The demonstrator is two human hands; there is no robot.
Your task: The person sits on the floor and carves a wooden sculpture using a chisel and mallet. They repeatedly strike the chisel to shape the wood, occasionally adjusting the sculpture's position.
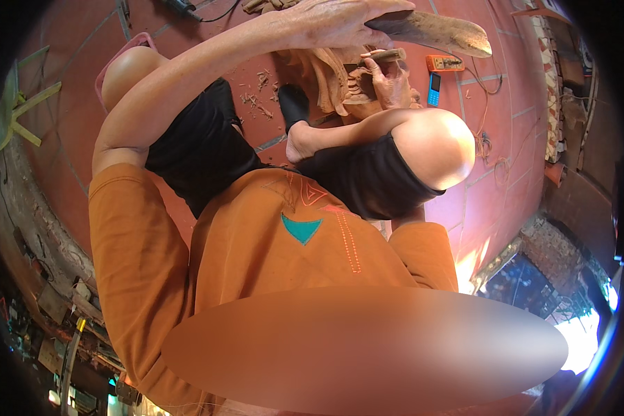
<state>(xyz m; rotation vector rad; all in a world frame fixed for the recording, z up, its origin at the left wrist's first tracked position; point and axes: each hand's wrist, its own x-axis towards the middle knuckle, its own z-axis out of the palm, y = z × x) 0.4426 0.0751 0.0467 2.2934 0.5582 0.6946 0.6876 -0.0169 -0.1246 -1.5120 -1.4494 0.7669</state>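
My left hand (343,22) is closed around one end of a flat wooden mallet (445,33), which reaches out to the right above my other hand. Below it my right hand (394,84) grips a chisel by its wooden handle (387,55). The chisel's blade cannot be made out. Under and beside that hand, between my feet, lies a brown wood carving (333,78) with curved, deeply cut grooves. The mallet and the chisel handle appear apart.
Wood shavings (258,97) litter the red tiled floor (509,128). Right of the carving lie an orange device (445,64) and a blue phone (434,90), with a thin cord (489,87) nearby. A black tool (182,8) sits at the far left. My bent knees flank the carving.
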